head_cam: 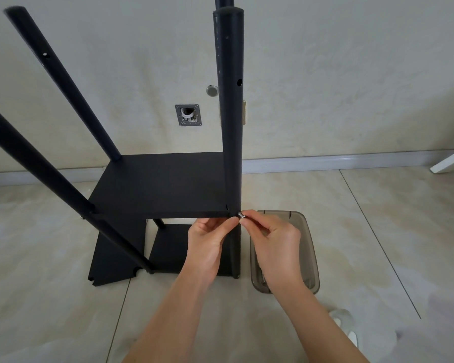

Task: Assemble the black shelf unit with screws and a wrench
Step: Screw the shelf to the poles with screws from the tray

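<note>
At frame centre, the right hand [271, 241] pinches a silver screw [241, 215] against the near-right black pole [230, 142], level with the shelf board [163, 187]; the left hand [207, 239] pinches that corner. Misaligned holes could cross-thread or drop it.

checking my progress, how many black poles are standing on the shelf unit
4: far left, near left, near right by the hands, and one mostly hidden behind it at the top.
</note>
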